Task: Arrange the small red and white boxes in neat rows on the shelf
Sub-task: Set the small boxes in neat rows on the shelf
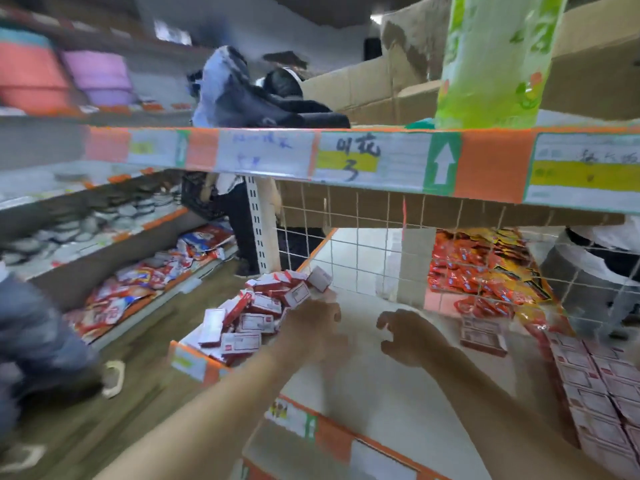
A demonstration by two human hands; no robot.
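Left of centre in the frame, a loose heap of small red and white boxes lies jumbled on the white shelf. The left hand reaches in against the heap's right edge. Its fingers are lost in blur among the boxes, so whether its grip is closed on one cannot be told. The right hand hovers over bare shelf at centre, its grip loosely curled and holding nothing. At lower right, more boxes sit in neat rows, with a small stack just beyond them. Behind stands a wire mesh, with red packets past it.
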